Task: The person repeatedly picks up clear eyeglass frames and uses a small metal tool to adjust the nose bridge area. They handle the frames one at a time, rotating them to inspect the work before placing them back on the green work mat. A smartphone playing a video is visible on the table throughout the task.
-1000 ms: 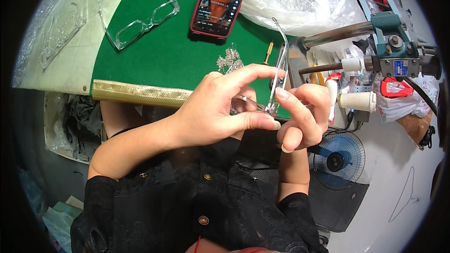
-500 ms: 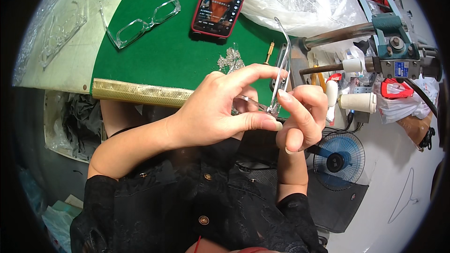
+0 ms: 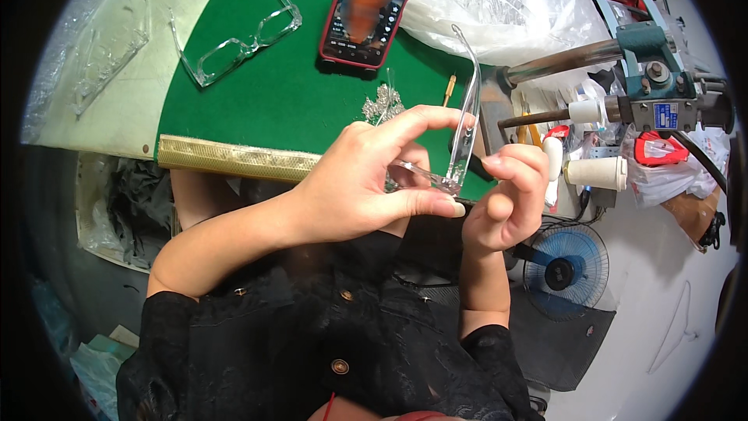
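Observation:
My left hand (image 3: 358, 175) grips a clear plastic eyeglasses frame (image 3: 465, 136) by its front, between thumb and fingers. One temple stands up past my index finger, its curved tip pointing away from me; much of the front is hidden behind my hand. Just right of the hinge corner, my right hand (image 3: 510, 199) hovers with loosely curled fingers, thumb and index apart. It does not touch the frame, and nothing shows in it. Beyond my left hand, a small heap of tiny metal parts (image 3: 382, 103) lies on the green mat (image 3: 257, 109).
Another clear eyeglasses frame (image 3: 245, 47) lies on the mat's far left, near a phone (image 3: 372, 12) with a red case. A brass-tipped tool (image 3: 449, 90) lies behind the held frame. To the right stand a green bench press (image 3: 658, 70), a white paper cup (image 3: 596, 173) and a blue fan (image 3: 565, 269).
My right hand has drawn away from the frame's hinge and temple, slightly right, its fingers loosening. My left hand keeps its grip, and the temple is turned a little.

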A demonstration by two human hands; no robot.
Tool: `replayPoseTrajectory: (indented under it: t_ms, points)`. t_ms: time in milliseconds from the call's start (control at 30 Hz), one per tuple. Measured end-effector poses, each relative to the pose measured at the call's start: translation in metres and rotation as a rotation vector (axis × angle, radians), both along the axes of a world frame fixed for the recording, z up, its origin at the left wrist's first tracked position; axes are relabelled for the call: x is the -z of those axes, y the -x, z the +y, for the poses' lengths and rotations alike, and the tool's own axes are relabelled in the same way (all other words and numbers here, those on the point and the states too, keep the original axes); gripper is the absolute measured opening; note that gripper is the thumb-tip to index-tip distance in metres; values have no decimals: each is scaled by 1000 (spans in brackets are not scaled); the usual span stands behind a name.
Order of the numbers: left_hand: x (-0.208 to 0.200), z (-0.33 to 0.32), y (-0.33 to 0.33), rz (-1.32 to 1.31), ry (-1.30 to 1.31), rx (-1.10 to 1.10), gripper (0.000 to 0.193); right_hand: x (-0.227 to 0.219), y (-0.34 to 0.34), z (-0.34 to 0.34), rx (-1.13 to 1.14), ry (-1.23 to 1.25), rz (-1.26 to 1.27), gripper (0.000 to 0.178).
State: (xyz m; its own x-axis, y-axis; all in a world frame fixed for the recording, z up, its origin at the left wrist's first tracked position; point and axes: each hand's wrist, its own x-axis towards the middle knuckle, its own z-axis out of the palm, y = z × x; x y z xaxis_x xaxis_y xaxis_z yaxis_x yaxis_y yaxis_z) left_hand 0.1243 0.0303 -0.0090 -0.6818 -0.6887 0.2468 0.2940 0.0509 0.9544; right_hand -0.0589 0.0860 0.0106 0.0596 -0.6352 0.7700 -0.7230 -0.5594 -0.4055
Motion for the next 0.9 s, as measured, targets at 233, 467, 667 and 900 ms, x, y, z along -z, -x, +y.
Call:
replayPoseTrajectory:
  t_ms: [233,467,667,900]
  points:
    - [5,-6,32,30,268,-153,66,-3,-3,7,-356,-534,-765,47]
    - [14,-20,95,94,322,-82,31,-16,53,6,-174,-367,-804,43]
    - [7,-27,142,140,367,-94,13,-25,106,-7,-142,-346,-791,35]
    - [-3,-28,172,155,294,-140,13,-25,130,-15,-17,-253,-742,15]
